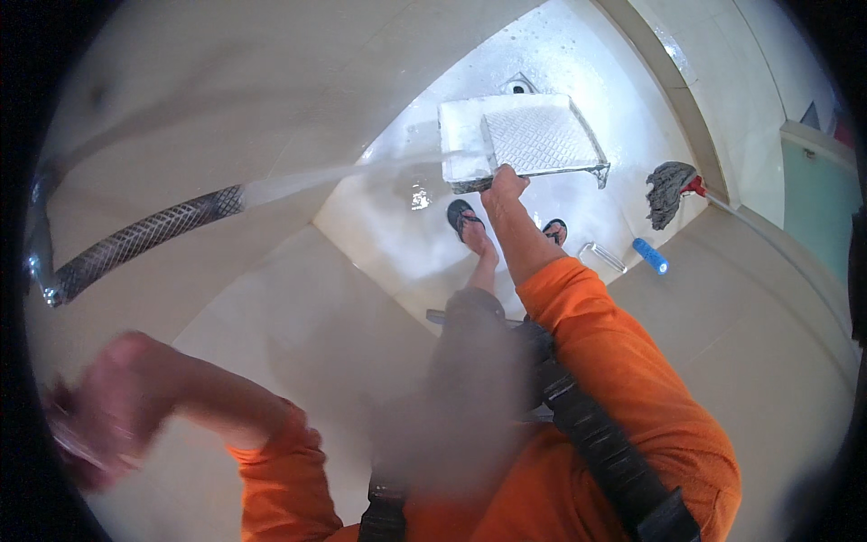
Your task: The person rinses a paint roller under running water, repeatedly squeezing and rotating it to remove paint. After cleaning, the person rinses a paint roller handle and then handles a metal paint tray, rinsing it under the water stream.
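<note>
My right hand (506,186) grips the near edge of a white paint tray (542,143), its thumb over the rim. The tray has a ribbed slope and a smooth well, and I hold it above the wet floor. A stream of water (348,172) shoots from a braided hose (153,237) into the well. The hose joins a metal pipe fitting (47,271) at the left wall. My left hand (113,406), smeared by motion, is at the far left below that fitting; whatever its fingers touch is too blurred to make out.
A floor drain (518,87) lies beyond the tray. My sandalled feet (465,221) stand on the wet floor (406,217). At right are a grey mop (670,193), a blue paint roller sleeve (650,256) and a wire roller frame (603,257). Pale walls enclose the space.
</note>
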The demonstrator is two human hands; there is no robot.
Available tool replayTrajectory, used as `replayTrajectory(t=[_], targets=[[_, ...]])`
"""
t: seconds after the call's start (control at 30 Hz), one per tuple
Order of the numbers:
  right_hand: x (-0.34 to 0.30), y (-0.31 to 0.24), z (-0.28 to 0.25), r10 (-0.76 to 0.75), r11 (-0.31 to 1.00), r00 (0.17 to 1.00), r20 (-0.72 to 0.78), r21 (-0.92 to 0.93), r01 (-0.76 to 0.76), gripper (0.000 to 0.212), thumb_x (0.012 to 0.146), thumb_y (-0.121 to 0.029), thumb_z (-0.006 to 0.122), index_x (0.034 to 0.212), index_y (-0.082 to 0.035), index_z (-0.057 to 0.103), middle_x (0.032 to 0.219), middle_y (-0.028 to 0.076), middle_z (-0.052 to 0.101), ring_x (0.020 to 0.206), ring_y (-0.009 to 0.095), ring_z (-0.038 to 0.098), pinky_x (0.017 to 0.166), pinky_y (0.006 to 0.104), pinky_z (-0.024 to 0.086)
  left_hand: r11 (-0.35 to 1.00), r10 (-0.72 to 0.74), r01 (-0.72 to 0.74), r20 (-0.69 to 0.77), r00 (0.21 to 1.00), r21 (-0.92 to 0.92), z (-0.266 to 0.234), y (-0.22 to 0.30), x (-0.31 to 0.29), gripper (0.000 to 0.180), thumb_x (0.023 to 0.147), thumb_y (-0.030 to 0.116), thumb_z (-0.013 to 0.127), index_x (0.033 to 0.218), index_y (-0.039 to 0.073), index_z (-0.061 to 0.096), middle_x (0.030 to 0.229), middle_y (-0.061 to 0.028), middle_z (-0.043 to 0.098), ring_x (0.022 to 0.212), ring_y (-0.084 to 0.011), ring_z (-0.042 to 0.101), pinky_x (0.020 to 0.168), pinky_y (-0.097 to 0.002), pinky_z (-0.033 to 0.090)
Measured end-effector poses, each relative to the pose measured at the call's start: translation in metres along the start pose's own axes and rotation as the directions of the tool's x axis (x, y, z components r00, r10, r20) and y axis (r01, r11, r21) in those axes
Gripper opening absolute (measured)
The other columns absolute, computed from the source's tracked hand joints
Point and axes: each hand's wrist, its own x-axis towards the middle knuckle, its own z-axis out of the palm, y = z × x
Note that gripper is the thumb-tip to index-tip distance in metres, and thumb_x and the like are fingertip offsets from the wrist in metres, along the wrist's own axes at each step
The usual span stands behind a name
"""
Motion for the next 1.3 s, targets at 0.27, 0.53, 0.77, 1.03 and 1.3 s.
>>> replayTrajectory(t=[0.27, 0.53, 0.77, 1.03, 1.3], targets=[[0.016, 0.0, -0.008, -0.066, 0.997, 0.997, -0.031, 0.042, 0.067, 0.068, 0.085, 0.005, 0.042, 0.149, -0.006, 0.024, 0.144, 0.018, 0.043, 0.128, 0.034, 0.05, 0.109, 0.0486, 0.044, -0.122, -0.508, 0.959, 0.814, -0.282, 0.256, 0.093, 0.21, -0.28, 0.028, 0.099, 0.019, 0.063, 0.12, 0.001, 0.065, 0.108, -0.0103, 0.069, 0.099, -0.0152, 0.063, 0.09, -0.0266, 0.048], [0.041, -0.002, 0.006, -0.036, 0.992, 0.994, 0.106, 0.122, 0.023, 0.068, 0.08, 0.009, 0.041, 0.144, -0.013, 0.03, 0.131, 0.02, 0.046, 0.111, 0.041, 0.058, 0.078, 0.0674, 0.053, -0.086, -0.382, 0.761, 0.684, -0.621, 0.643, 0.212, 0.22, -0.493, 0.081, 0.086, 0.037, 0.072, 0.149, -0.001, 0.039, 0.136, -0.0256, 0.058, 0.123, -0.0319, 0.059, 0.103, -0.0343, 0.044], [0.048, -0.012, -0.007, 0.141, 0.981, 0.985, 0.103, 0.116, -0.153, 0.049, 0.084, 0.004, 0.041, 0.134, 0.004, 0.04, 0.131, 0.023, 0.049, 0.118, 0.047, 0.054, 0.093, 0.075, 0.045, -0.418, 0.079, 0.417, 0.49, -0.868, 0.807, 0.232, 0.216, -0.502, 0.077, 0.086, 0.034, 0.071, 0.147, -0.002, 0.041, 0.144, -0.0206, 0.051, 0.133, -0.0356, 0.049, 0.111, -0.0494, 0.039], [0.047, -0.047, -0.013, 0.26, 0.952, 0.941, 0.216, 0.105, -0.287, 0.038, 0.088, -0.002, 0.042, 0.126, 0.004, 0.042, 0.119, 0.022, 0.052, 0.108, 0.044, 0.059, 0.087, 0.0718, 0.048, -0.534, -0.049, 0.546, 0.621, -0.782, 0.645, 0.243, 0.249, -0.473, 0.052, 0.087, 0.015, 0.066, 0.131, -0.009, 0.051, 0.126, -0.0186, 0.059, 0.111, -0.0306, 0.063, 0.093, -0.0417, 0.057], [0.025, -0.073, -0.014, 0.313, 0.947, 0.9, 0.303, -0.027, -0.321, 0.036, 0.091, -0.007, 0.046, 0.126, 0.001, 0.044, 0.121, 0.02, 0.052, 0.116, 0.038, 0.054, 0.095, 0.0711, 0.046, -0.499, -0.266, 0.64, 0.6, -0.755, 0.584, 0.247, 0.264, -0.424, 0.046, 0.087, 0.008, 0.061, 0.128, -0.011, 0.053, 0.124, -0.0199, 0.06, 0.106, -0.0305, 0.065, 0.086, -0.0416, 0.059]])
